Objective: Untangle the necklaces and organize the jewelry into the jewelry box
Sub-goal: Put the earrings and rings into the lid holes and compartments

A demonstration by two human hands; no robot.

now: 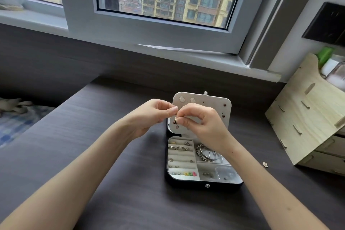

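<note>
Gold earring (175, 121), I see, is pinched between left hand (149, 117) and right hand (202, 124), fingertips meeting before the upright lid (214, 105) of the jewelry box (205, 183) near the desk's (84, 110) far edge, probably for pinning there.

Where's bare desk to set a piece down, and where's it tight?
Widest bare patch: desk left of the jewelry box, crossed by the left forearm. Also the near strip before the box. Tight: the gap between box and wooden organizer, where a loose piece lies. Above the lid, left hand and right hand pinch a small charm.
</note>
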